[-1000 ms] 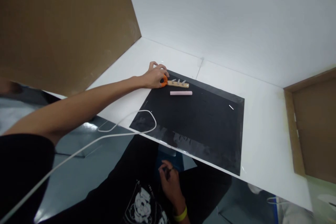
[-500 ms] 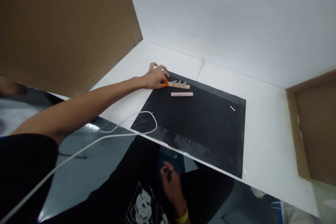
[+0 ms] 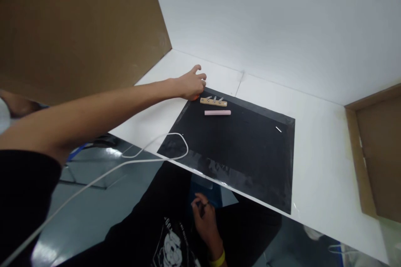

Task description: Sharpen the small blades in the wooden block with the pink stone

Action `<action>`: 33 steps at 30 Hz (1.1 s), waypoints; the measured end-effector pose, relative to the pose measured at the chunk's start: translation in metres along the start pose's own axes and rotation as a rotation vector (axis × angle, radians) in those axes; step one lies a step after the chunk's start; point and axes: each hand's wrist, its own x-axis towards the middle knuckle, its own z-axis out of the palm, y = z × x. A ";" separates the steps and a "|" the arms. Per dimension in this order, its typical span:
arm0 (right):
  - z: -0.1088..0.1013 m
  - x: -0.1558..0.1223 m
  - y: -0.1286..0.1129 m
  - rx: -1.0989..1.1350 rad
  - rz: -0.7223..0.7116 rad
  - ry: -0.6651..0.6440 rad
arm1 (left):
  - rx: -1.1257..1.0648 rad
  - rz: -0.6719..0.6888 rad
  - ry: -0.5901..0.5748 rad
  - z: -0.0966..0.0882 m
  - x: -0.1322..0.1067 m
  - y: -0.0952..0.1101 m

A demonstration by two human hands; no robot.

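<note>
My left hand [image 3: 191,84] is at the far left corner of the black mat [image 3: 238,146], its outer fingers raised and curled. A small orange object [image 3: 196,97] peeks out beneath it, apparently pinched; most of it is hidden, so its kind is unclear. Just right of this hand lies a short wooden strip [image 3: 214,102] with several small clear pegs or levers on top. In front of the strip is a pale pink rod [image 3: 217,112]. My right hand [image 3: 205,219] rests low over my lap, fingers loosely curled in, with nothing visible in it.
A small thin silvery piece [image 3: 278,129] lies near the mat's right side. One white cable [image 3: 150,159] loops over the mat's front left corner. Brown boards stand left [image 3: 78,29] and right [image 3: 376,154] of the white table [image 3: 326,167], with a white wall behind.
My left hand has shifted slightly away from me and up, and now covers most of the orange object, which has left the wooden strip's end. The right hand has stayed in place.
</note>
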 end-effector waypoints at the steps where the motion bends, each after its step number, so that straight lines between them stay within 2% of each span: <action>1: 0.000 0.000 0.000 0.001 0.002 0.005 | 0.068 0.029 -0.051 -0.002 0.005 0.003; 4: -0.002 -0.001 0.001 -0.002 0.012 0.013 | 0.229 0.099 -0.171 -0.006 0.019 0.012; 9: -0.005 -0.001 0.004 0.003 0.018 0.001 | 0.205 0.055 -0.296 -0.008 0.035 0.024; 15: -0.011 -0.003 0.005 0.022 -0.008 0.022 | 0.183 -0.007 -0.354 -0.006 0.045 0.027; 21: -0.015 -0.004 0.008 0.042 -0.011 0.023 | 0.257 -0.044 -0.473 -0.001 0.058 0.030; 26: -0.017 -0.004 0.012 0.051 0.000 0.034 | 0.179 -0.109 -0.483 0.015 0.071 0.021; 30: -0.019 -0.005 0.014 0.063 0.003 0.039 | -0.008 -0.157 -0.368 0.028 0.079 0.012; 33: -0.019 -0.006 0.015 0.073 0.004 0.046 | -0.063 -0.149 -0.309 0.033 0.085 0.009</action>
